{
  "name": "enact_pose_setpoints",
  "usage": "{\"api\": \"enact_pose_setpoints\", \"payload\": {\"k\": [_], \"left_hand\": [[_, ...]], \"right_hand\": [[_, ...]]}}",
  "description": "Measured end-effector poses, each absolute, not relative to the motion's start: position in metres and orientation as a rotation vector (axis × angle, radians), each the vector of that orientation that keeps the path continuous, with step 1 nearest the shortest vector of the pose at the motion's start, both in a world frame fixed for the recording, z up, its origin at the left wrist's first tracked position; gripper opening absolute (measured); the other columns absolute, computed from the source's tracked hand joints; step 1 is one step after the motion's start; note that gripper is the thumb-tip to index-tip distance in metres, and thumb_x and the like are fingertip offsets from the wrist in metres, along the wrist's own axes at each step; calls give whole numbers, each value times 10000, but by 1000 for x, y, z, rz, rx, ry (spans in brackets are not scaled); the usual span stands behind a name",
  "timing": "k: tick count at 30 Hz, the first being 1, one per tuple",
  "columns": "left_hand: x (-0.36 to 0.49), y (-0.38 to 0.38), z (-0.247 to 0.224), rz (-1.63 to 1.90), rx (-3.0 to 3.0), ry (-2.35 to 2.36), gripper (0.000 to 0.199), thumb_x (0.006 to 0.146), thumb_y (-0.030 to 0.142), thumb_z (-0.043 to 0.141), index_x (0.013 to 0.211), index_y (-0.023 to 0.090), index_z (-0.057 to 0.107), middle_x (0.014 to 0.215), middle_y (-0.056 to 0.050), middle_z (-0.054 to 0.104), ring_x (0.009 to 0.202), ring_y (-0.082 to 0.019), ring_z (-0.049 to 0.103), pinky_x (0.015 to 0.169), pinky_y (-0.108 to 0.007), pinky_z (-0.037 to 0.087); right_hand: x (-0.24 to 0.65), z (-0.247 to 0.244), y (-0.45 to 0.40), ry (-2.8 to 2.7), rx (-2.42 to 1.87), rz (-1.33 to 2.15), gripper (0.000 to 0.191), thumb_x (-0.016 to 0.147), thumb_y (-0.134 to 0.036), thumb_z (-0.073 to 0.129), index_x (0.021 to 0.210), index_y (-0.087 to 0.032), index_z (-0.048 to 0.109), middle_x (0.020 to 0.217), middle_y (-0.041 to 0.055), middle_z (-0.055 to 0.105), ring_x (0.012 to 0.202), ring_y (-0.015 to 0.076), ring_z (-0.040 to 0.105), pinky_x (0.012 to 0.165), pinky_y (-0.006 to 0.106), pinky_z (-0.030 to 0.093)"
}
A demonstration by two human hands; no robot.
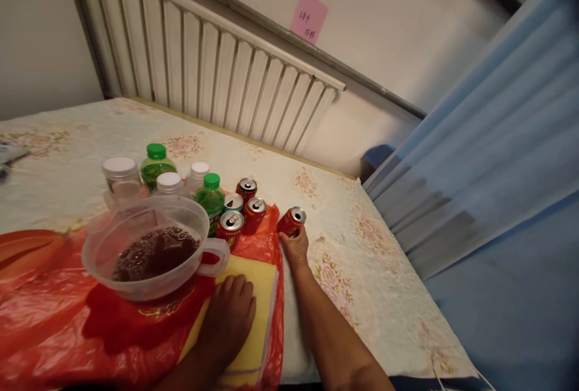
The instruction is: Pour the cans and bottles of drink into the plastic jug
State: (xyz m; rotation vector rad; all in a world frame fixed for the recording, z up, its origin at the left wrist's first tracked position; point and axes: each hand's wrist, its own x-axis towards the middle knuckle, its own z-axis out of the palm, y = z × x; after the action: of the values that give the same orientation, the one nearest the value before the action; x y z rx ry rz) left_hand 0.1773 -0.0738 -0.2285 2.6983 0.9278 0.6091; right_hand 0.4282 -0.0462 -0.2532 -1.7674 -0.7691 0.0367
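Observation:
My right hand (296, 248) is wrapped round a red drink can (289, 220), which leans slightly on the bed cover at the right edge of a red plastic bag. The can's top opening shows. My left hand (233, 312) rests on a flat yellow thing (260, 294) with a pale edge, perhaps a notebook or folded cloth. Its fingers lie on the surface and hold nothing. Just left of it stands a clear plastic jug (149, 288) with a handle, holding a dark, bubbly brown liquid. Several other cans (231, 228) stand together behind the yellow thing.
Green-capped bottles (156, 165) and white-lidded jars (121, 180) stand behind the jug. The red plastic bag (45, 324) spreads under these things over a floral bed cover (335, 216). A radiator (217, 77) lines the wall; a blue curtain (488, 155) hangs right.

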Motion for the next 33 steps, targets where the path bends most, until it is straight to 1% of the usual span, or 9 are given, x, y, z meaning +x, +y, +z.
{"api": "enact_pose_setpoints", "payload": {"k": [3, 7, 10, 13, 17, 24, 28, 31, 33], "left_hand": [[177, -74, -230, 611, 2691, 925, 204, 910, 144, 447, 928, 175, 648, 1002, -102, 613, 971, -282, 490, 878, -442, 391], [177, -75, -230, 612, 2692, 936, 205, 904, 137, 445, 938, 173, 644, 1034, -112, 617, 982, -287, 492, 883, -448, 398], [177, -75, -230, 620, 2688, 938, 198, 901, 132, 452, 937, 177, 641, 1071, -110, 618, 992, -283, 500, 891, -447, 405], [175, -77, -230, 619, 2674, 912, 199, 898, 126, 451, 943, 174, 639, 1069, -116, 618, 1018, -288, 509, 897, -448, 415], [173, -78, -229, 607, 2651, 898, 197, 880, 112, 459, 945, 171, 635, 1037, -116, 621, 1052, -295, 515, 912, -448, 421], [168, -77, -222, 625, 2596, 832, 205, 878, 86, 456, 938, 172, 631, 1030, -103, 627, 1046, -280, 534, 914, -432, 433], [165, -78, -222, 691, 2557, 728, 222, 877, 66, 442, 924, 182, 625, 998, -87, 635, 1020, -260, 547, 923, -423, 435], [162, -77, -225, 771, 2497, 662, 244, 889, 62, 413, 930, 189, 617, 960, -73, 634, 984, -241, 559, 907, -406, 447], [159, -76, -226, 794, 2451, 643, 243, 896, 70, 408, 953, 190, 613, 947, -68, 635, 956, -232, 565, 881, -392, 459]], "right_hand": [[426, -250, -49, -782, -1754, 40, 510, 607, -312, 732, 1090, -180, 631, 987, 60, 749, 827, 233, 685, 766, 329, 545], [423, -249, -54, -776, -1698, 56, 631, 610, -306, 732, 1211, -177, 588, 1124, 80, 726, 916, 234, 680, 854, 358, 532], [421, -254, -59, -730, -1688, 72, 703, 599, -324, 747, 1257, -166, 558, 1158, 95, 710, 996, 245, 671, 922, 385, 511], [419, -261, -68, -631, -1690, 81, 741, 612, -355, 749, 1290, -149, 531, 1182, 126, 694, 1052, 251, 666, 942, 391, 512], [414, -266, -83, -579, -1681, 88, 669, 679, -383, 684, 1278, -126, 533, 1175, 163, 690, 1018, 247, 687, 910, 401, 541], [395, -256, -107, -545, -1707, 81, 532, 711, -369, 642, 1180, -120, 599, 1054, 150, 725, 931, 250, 712, 861, 399, 563], [372, -232, -107, -629, -1672, 84, 474, 744, -363, 636, 1164, -145, 607, 1042, 125, 726, 943, 238, 701, 880, 385, 550], [350, -206, -94, -832, -1567, 187, 437, 753, -335, 656, 1154, -167, 611, 1040, 102, 728, 926, 229, 697, 841, 367, 560], [335, -191, -81, -957, -1552, 233, 458, 740, -310, 684, 1173, -179, 613, 1069, 93, 724, 949, 230, 690, 837, 357, 560]]}}
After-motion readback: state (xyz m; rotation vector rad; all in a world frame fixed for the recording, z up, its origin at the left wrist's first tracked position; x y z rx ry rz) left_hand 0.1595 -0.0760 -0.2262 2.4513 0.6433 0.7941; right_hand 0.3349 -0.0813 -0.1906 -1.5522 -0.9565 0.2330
